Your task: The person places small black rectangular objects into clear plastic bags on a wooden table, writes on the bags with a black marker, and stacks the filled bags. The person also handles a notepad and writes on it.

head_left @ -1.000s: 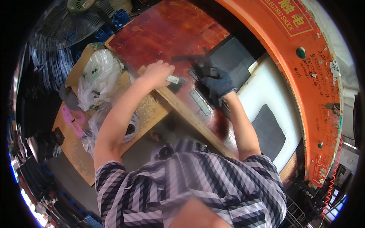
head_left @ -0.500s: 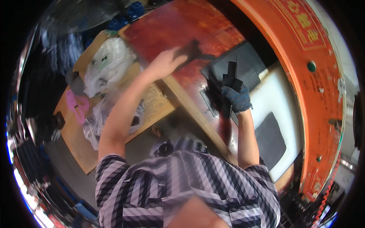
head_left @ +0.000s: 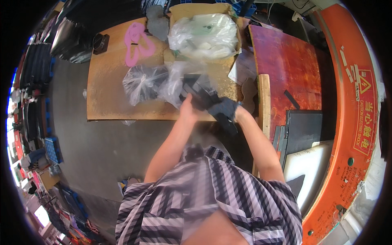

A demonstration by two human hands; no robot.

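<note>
Both of my hands are together over the near edge of the brown table (head_left: 106, 96). My bare left hand (head_left: 189, 108) is closed, its thumb up against a loose bundle of flat black strips (head_left: 200, 87). Close beside it, my right hand (head_left: 223, 108), in a dark grey-blue knit glove, is closed round black strips (head_left: 226, 124) too, one end sticking out below the glove. Motion blurs the strips, and their exact number is hidden. Just left of and behind them lies a clear plastic bag (head_left: 143, 83) with dark things inside, touching or nearly touching the bundle.
Pink shoe-sole-shaped pieces (head_left: 138, 44) and an open carton (head_left: 200, 8) with clear plastic (head_left: 204, 34) are at the back. To the right stands a red-stained board (head_left: 281, 61) with a black plate (head_left: 304, 128) and a white sheet (head_left: 304, 163), beside an orange machine frame (head_left: 347, 122).
I have turned left, from the red board to the brown table. My hands, apart before with black strips in each, are now together beside the plastic bag.
</note>
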